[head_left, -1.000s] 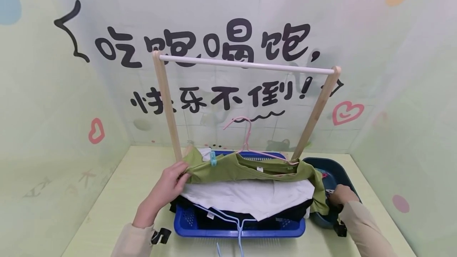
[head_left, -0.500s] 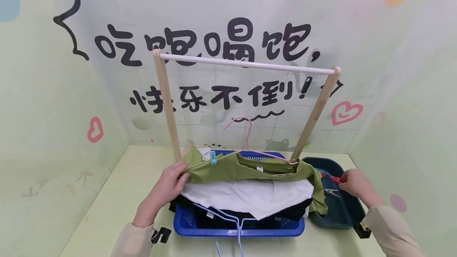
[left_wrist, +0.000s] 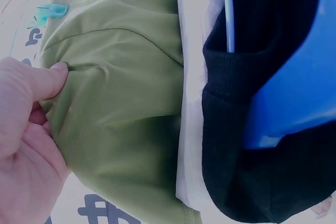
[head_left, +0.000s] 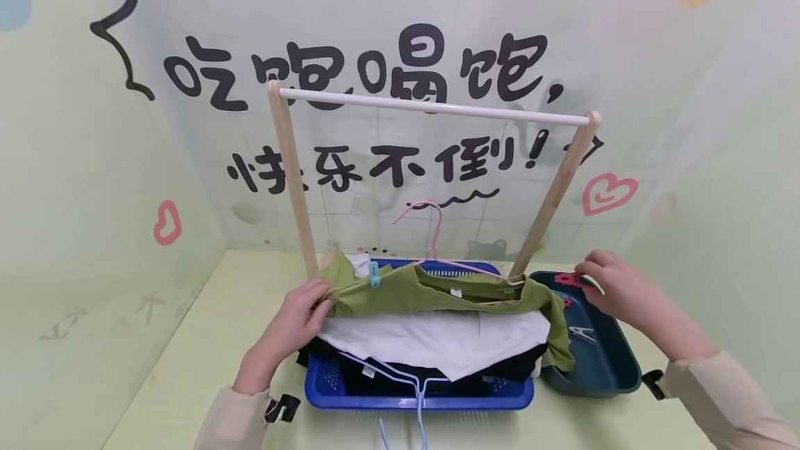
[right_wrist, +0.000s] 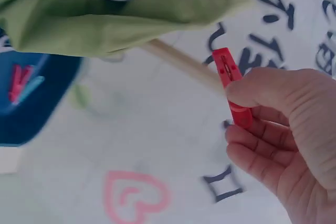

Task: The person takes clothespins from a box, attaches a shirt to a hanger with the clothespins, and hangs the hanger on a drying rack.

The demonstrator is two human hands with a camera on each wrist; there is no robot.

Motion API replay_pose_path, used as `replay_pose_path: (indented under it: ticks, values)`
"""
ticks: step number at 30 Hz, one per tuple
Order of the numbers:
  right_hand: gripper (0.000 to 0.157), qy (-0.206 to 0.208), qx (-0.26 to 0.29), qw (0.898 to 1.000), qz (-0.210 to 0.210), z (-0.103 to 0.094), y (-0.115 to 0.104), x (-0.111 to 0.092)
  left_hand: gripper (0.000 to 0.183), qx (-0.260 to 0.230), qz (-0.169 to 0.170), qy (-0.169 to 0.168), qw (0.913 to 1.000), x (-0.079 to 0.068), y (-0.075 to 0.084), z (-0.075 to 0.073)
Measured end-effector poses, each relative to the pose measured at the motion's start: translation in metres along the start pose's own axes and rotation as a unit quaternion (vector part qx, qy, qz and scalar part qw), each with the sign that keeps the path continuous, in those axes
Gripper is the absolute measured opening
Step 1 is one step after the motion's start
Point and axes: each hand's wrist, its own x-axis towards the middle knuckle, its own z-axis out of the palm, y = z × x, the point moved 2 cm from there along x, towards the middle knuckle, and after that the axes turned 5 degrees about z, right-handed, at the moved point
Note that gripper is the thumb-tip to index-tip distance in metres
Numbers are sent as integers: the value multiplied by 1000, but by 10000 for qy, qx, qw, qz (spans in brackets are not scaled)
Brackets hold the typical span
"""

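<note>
Frame right: red plastic clothespin (head_left: 567,280), my right hand (head_left: 614,290) pinching; likely light, springy, handle-end grip. Left hand (head_left: 300,312): pinching soft-looking olive-green cloth shirt (head_left: 387,298).

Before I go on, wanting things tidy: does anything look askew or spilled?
Lopsided: the left hand holds out one end of the green shirt, while the other droops by the dark tray. The blue hanger juts past the blue basket's front rim. No spill shows.

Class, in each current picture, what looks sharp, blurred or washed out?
Head view: even light, wall lettering crisp; left wrist view: hazy, washed out toward the upper left, by the teal clip; right wrist view: red clothespin fairly sharp, pink heart and tub blurred.
</note>
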Motion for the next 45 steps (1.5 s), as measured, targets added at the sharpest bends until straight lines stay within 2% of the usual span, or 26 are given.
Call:
replay_pose_path:
  ticks: [3, 6, 10, 16, 25, 30, 45]
  values:
    - [24, -503, -361, 9980, -99, -8, -12, 13, 27, 3, -25, 10, 10000, 1, 0, -1]
    - [16, -962, -867, 9914, -175, -11, -23, 22, 27, -8, -56, -4, 10000, 1, 1, -1]
    - [13, -1295, -1323, 9823, -302, -9, -34, 30, 27, -13, -103, -21, 9999, 1, 1, -2]
    - [15, -1650, -1535, 9741, -186, -3, -39, 37, 26, -8, -59, 15, 10000, 0, 1, -1]
    - [21, -1797, -1969, 9632, -337, 5, -42, 40, 21, 55, -174, -155, 9997, -5, -1, 3]
    - [20, -1893, -1990, 9608, -376, 6, -47, 42, 23, 63, -179, -110, 9998, -6, -1, 3]
    - [23, -1652, -2153, 9569, -1031, 11, -51, 40, 27, 166, -48, 64, 9998, -7, 0, 3]
